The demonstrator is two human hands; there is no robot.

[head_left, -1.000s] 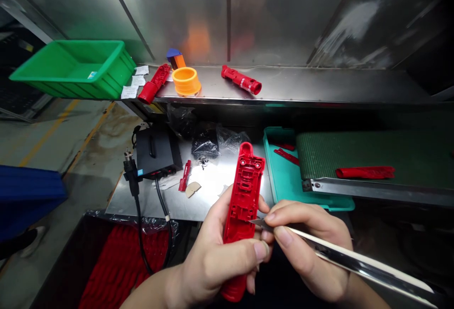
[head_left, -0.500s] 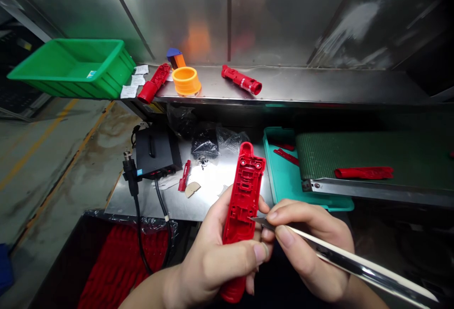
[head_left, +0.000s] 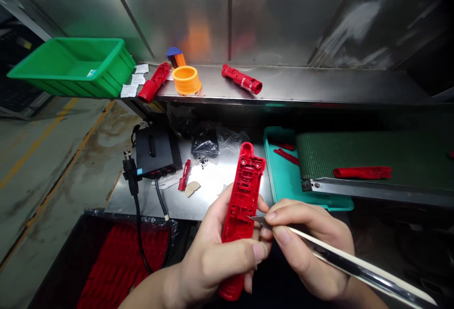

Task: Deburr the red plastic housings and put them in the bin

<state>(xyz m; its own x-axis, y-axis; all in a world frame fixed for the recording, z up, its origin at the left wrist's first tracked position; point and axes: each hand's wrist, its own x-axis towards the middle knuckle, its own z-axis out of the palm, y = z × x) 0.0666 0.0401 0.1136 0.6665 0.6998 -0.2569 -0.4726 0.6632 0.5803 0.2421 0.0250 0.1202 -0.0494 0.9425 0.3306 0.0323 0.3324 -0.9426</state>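
My left hand (head_left: 220, 257) is wrapped round a long red plastic housing (head_left: 244, 191), its hollow inner side with ribs and screw posts facing me. The thumb lies across the lower part. In my right hand (head_left: 312, 247) is a slim craft knife (head_left: 347, 261) with a pale and dark shiny handle, pinched near its blade. The blade's pointed tip meets or nearly meets the right edge of the housing, a little below its middle; whether it cuts in cannot be made out.
A green bin (head_left: 71, 70), red parts (head_left: 243, 80) and an orange ring (head_left: 186, 81) stand on the steel shelf. Below are a black box (head_left: 156, 150) with cables, a teal tray (head_left: 287, 181) beside a green conveyor belt (head_left: 354, 153), and a crate of red parts (head_left: 124, 261) at lower left.
The knife tip has shifted very slightly left along with my right fingers. On the conveyor, the red part has moved slightly left. The housing stays in nearly the same place.
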